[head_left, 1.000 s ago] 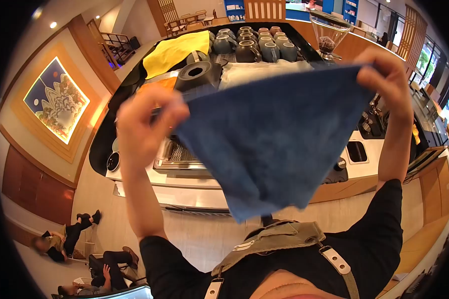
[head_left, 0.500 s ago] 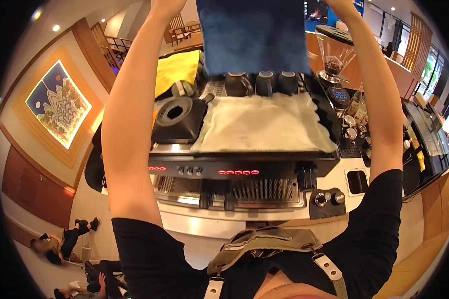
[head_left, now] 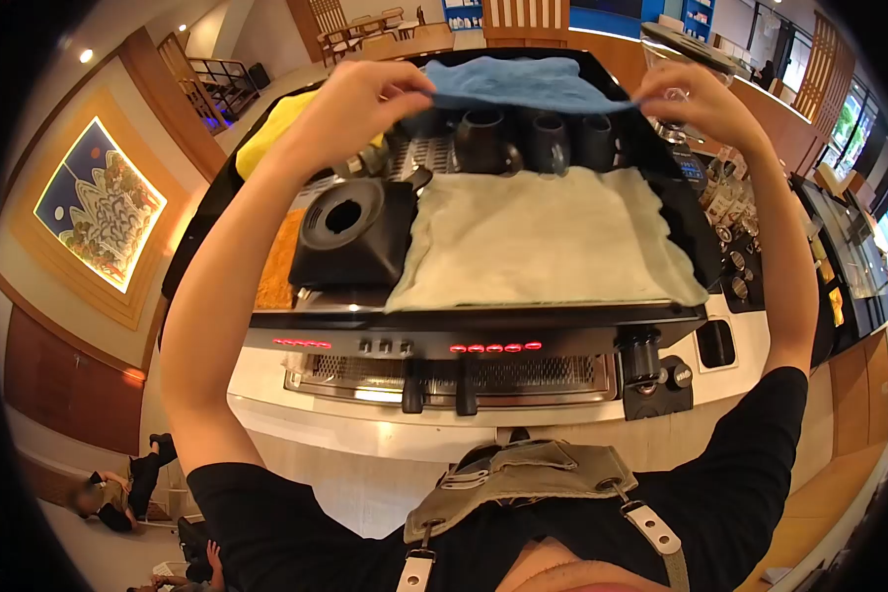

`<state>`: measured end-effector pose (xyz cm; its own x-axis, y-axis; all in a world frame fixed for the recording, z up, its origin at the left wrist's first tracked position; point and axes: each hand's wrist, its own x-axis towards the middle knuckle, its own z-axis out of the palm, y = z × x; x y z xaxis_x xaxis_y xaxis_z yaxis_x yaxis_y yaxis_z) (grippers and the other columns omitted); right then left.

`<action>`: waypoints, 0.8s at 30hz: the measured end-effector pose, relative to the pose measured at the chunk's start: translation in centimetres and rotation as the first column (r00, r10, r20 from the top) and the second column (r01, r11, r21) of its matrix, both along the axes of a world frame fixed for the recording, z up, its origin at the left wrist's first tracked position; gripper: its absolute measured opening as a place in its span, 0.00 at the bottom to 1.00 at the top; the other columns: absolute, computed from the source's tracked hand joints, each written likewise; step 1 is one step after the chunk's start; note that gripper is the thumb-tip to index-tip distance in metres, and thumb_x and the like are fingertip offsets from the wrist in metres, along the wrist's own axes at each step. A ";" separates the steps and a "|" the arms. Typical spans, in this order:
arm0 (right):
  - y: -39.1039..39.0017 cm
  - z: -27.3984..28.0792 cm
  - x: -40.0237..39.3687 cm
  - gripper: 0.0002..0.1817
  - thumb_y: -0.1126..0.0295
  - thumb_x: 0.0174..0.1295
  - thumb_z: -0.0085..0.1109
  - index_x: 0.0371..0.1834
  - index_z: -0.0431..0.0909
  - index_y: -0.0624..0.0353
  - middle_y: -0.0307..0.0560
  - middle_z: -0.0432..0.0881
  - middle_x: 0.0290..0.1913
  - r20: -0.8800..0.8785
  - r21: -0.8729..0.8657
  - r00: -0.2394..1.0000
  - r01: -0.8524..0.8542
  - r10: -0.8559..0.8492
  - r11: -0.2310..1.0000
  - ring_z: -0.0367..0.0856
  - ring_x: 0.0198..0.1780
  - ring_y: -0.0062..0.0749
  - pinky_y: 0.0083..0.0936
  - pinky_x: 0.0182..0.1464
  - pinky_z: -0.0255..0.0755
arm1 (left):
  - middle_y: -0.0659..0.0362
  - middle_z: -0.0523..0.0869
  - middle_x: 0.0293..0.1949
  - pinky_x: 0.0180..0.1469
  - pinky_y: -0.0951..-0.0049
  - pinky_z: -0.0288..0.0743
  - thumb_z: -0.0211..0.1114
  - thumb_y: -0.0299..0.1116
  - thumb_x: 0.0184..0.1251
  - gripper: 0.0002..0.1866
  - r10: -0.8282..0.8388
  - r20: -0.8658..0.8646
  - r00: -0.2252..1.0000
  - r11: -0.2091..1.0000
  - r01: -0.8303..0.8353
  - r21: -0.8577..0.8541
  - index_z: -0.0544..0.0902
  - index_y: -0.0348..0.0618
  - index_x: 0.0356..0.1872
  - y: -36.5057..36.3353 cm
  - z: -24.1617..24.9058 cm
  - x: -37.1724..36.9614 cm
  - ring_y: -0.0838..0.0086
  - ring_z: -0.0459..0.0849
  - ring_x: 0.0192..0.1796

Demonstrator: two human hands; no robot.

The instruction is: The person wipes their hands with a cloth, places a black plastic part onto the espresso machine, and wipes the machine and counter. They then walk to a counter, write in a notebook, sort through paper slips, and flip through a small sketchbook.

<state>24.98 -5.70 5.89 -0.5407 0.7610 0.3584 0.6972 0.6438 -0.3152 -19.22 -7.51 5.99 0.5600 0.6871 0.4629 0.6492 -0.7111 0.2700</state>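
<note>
A blue cloth (head_left: 523, 83) is stretched between my two hands over the back of the espresso machine (head_left: 503, 324). My left hand (head_left: 370, 99) pinches its left corner, and my right hand (head_left: 691, 97) pinches the right one. Just in front of the cloth, several dark mugs (head_left: 551, 141) stand on the machine's top. Nearer to me a cream cloth (head_left: 548, 242) lies spread flat. To its left sits a black square piece with a round hole (head_left: 355, 232). A yellow cloth (head_left: 271, 136) lies beyond my left forearm.
Right of the machine are a coffee grinder (head_left: 686, 49), metal tools and bottles. Two portafilter handles (head_left: 467, 385) jut from the machine's front. An orange cloth (head_left: 278, 266) lies at its left. People sit at lower left, one in dark trousers (head_left: 146, 483).
Both hands have come down with the blue cloth, which hung upright and now lies low along the machine's back edge. My view has shifted, showing more of the machine's top.
</note>
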 end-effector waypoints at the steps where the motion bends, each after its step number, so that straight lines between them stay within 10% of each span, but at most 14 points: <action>1: -1.8 -0.4 -1.0 0.22 0.60 0.65 0.71 0.60 0.85 0.57 0.38 0.86 0.51 0.044 -0.043 0.999 -0.030 0.032 0.999 0.81 0.52 0.24 0.23 0.58 0.71 | 0.57 0.91 0.42 0.52 0.73 0.80 0.68 0.33 0.72 0.12 -0.027 -0.021 0.999 0.999 0.026 -0.044 0.88 0.40 0.50 -1.4 -0.5 -0.6 0.75 0.88 0.47; 6: -10.8 2.3 -8.0 0.25 0.53 0.63 0.72 0.58 0.85 0.55 0.41 0.84 0.55 -0.077 0.002 0.997 0.029 -0.029 1.000 0.80 0.58 0.30 0.30 0.64 0.70 | 0.45 0.72 0.73 0.74 0.60 0.65 0.77 0.62 0.55 0.53 0.010 -0.308 0.951 0.962 -0.094 -0.257 0.65 0.49 0.78 -7.6 -0.2 -5.8 0.55 0.72 0.74; 10: -13.7 4.4 -13.7 0.25 0.57 0.66 0.71 0.63 0.82 0.56 0.41 0.80 0.64 0.070 0.051 0.996 -0.066 0.062 0.997 0.80 0.51 0.25 0.27 0.53 0.75 | 0.41 0.64 0.77 0.78 0.57 0.61 0.83 0.62 0.42 0.66 -0.067 -0.352 0.934 0.934 -0.065 -0.351 0.55 0.49 0.82 -8.5 -2.4 -8.3 0.51 0.64 0.79; 13: -15.6 5.5 -18.0 0.26 0.57 0.64 0.72 0.62 0.83 0.57 0.41 0.81 0.61 0.311 0.120 0.950 -0.033 -0.006 0.992 0.79 0.60 0.30 0.33 0.62 0.72 | 0.42 0.61 0.79 0.79 0.55 0.59 0.83 0.62 0.41 0.67 -0.093 -0.359 0.929 0.948 -0.028 -0.318 0.55 0.50 0.82 -8.3 -3.5 -8.8 0.51 0.60 0.81; 24: -16.8 1.2 -22.3 0.23 0.58 0.66 0.70 0.61 0.84 0.56 0.44 0.87 0.57 0.061 0.118 0.998 0.006 -0.014 0.993 0.85 0.54 0.33 0.33 0.62 0.76 | 0.41 0.66 0.77 0.78 0.57 0.61 0.84 0.57 0.43 0.63 -0.140 -0.339 0.931 0.917 -0.008 -0.400 0.58 0.54 0.81 -6.6 -3.7 -8.5 0.52 0.64 0.79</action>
